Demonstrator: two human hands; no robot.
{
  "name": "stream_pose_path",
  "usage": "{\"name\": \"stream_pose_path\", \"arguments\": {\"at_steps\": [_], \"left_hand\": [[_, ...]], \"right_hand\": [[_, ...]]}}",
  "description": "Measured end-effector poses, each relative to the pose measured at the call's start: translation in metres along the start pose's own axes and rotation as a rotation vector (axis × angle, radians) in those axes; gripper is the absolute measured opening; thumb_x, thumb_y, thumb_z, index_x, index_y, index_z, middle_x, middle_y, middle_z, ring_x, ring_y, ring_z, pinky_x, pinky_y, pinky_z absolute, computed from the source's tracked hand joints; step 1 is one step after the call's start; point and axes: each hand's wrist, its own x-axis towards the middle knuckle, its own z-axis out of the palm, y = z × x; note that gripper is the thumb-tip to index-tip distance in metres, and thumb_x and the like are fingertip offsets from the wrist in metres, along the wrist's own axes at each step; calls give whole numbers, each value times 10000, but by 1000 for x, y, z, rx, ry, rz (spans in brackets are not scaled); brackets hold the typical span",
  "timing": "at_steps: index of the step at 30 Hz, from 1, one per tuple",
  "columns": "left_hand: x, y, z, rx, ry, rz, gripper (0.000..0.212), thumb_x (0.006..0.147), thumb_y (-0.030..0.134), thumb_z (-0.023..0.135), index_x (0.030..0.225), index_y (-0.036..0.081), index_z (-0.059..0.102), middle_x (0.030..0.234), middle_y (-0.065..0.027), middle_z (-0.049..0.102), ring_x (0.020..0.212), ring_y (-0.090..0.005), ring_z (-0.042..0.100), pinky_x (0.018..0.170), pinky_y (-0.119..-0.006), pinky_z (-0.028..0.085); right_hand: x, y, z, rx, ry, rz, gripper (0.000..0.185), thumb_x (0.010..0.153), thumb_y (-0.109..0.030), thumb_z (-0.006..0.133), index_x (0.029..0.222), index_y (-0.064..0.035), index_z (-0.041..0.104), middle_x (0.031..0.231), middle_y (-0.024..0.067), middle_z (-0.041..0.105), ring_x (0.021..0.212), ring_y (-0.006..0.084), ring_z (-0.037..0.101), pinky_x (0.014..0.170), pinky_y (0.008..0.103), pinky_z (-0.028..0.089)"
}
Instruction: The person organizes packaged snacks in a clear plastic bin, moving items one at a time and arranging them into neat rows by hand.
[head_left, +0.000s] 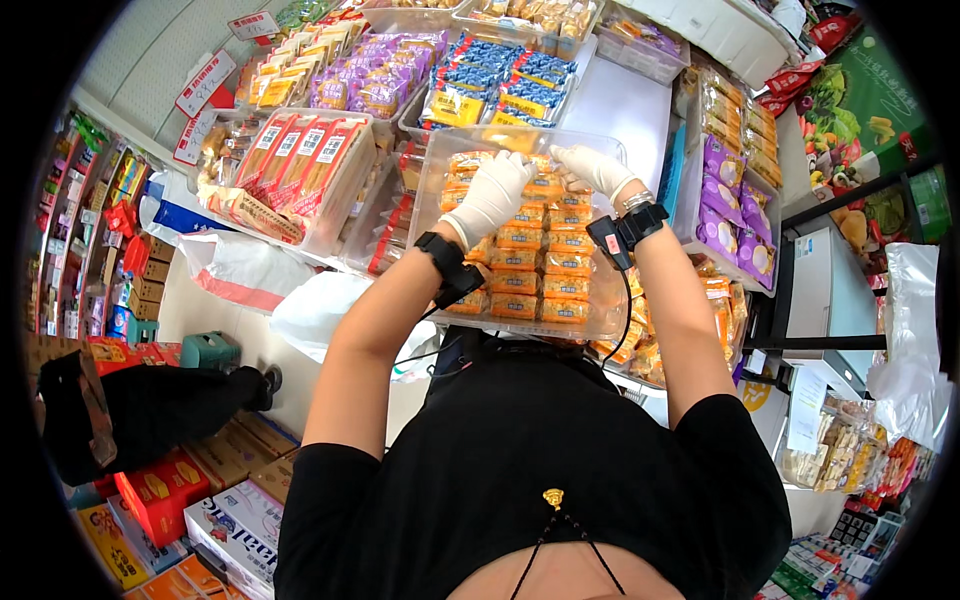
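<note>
A clear plastic bin (607, 300) lies before me with rows of orange-wrapped snack packs (517, 259) in it. My left hand (493, 193), in a white glove, is over the packs at the bin's middle, its fingers curled at the far rows. My right hand (594, 171), also gloved in white, is at the bin's far right part with bent fingers. Whether either hand grips a pack is hidden by the fingers. Both wrists wear black straps with small devices and cables.
Beyond the bin stand trays of blue-and-yellow packs (491, 82) and purple packs (375, 79). Long red-wrapped breads (292, 165) fill a bin on the left, purple bags (731, 202) one on the right. A person in black (165, 397) is at far left, near cartons (232, 525).
</note>
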Motion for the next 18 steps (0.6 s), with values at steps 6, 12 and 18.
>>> {"name": "stream_pose_path", "arguments": {"at_steps": [6, 12, 18], "left_hand": [[-4, -3, -6, 169, -132, -162, 379, 694, 183, 700, 1015, 43, 555, 935, -119, 549, 931, -280, 525, 774, -377, 435], [-4, 2, -4, 358, -204, -222, 318, 726, 144, 640, 1021, 70, 546, 956, -103, 534, 919, -259, 511, 770, -373, 421], [-11, 3, 16, 338, -58, -13, 739, 719, 134, 602, 1378, 8, 291, 1394, -169, 335, 1280, -299, 328, 1036, -407, 273]], "right_hand": [[-25, -1, 27, 184, 166, 50, 400, 937, -334, 461, 1128, 14, 515, 1053, 104, 557, 936, 208, 542, 828, 325, 482], [-40, 1, 34, 241, 37, -35, 447, 900, -278, 512, 1274, -41, 449, 1217, 109, 520, 1153, 257, 484, 930, 368, 437], [-39, -4, 52, 244, -14, -133, 387, 846, -198, 556, 1222, -148, 479, 1169, 48, 513, 1104, 180, 451, 903, 385, 395]]}}
